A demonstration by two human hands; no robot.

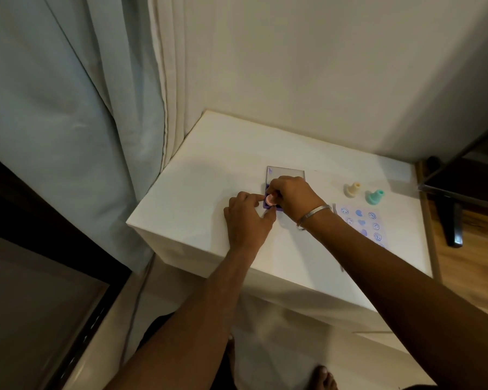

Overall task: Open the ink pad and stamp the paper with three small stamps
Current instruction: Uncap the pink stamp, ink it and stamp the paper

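Observation:
The ink pad lies open on the white table (197,192), its clear lid (286,173) folded back and the purple pad mostly hidden under my hands. My right hand (293,199) pinches a small pink stamp (270,200) down on the pad. My left hand (247,218) rests beside it, with fingertips touching the pad's left edge. A cream stamp (352,189) and a teal stamp (374,197) lie to the right. The paper (359,223) near my right wrist carries several blue stamped marks.
A curtain (68,122) hangs at the left and a plain wall stands behind the table. Dark furniture (468,178) on a wooden floor is at the right. My bare foot (324,378) shows below the table's front edge.

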